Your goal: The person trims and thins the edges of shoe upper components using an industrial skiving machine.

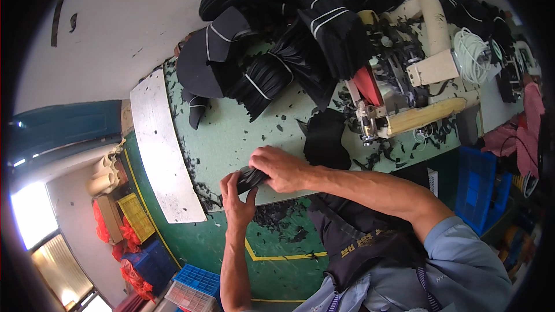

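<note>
Furthest left, a bright window shows below a blue panel, and next to them a yellow crate stands among red bags, with blue crates nearer the lower edge. A white board lies along the left end of the pale green worktop, whose surface is littered with black scraps.

At the worktop's near edge, the left hand has its fingers closed around the left end of a small dark bundle, the thumb on the near side. The right hand grips the bundle's other end, its fingers bent over the top, so the bundle sits between the two hands, just above that edge. Below it, more black scraps are strewn on the green floor.

Farther back, black pieces tied with pale bands are heaped along the worktop. Just right of the hands, a loose black sheet lies flat, partly behind the right forearm. Next comes a machine with a thick cream pipe, then a coil of white cable, a blue crate below, and pink cloth at the far right.
</note>
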{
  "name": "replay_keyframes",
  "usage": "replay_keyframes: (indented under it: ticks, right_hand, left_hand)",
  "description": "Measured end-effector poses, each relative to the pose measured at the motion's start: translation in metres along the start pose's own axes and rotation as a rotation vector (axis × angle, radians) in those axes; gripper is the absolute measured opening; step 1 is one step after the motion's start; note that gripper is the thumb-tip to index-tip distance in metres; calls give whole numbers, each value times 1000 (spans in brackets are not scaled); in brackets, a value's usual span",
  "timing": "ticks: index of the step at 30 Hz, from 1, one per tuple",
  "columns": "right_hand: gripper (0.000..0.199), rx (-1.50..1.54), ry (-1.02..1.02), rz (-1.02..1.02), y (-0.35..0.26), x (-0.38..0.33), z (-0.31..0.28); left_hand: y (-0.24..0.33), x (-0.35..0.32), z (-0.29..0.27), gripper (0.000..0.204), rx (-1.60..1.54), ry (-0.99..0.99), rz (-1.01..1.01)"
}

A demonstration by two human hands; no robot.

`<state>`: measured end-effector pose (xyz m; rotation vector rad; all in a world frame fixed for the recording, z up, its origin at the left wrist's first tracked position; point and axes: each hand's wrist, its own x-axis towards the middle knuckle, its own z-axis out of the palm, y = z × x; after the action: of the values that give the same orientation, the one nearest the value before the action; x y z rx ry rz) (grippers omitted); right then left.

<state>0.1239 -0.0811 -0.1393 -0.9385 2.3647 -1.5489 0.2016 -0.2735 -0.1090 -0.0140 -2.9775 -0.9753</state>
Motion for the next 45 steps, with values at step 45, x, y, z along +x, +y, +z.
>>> replay_keyframes:
  ticks: [45]
  right_hand:
    - [60,792,151,416,-131,-258,-174]
  left_hand:
    - [209,35,62,75,-1264,-530,-45]
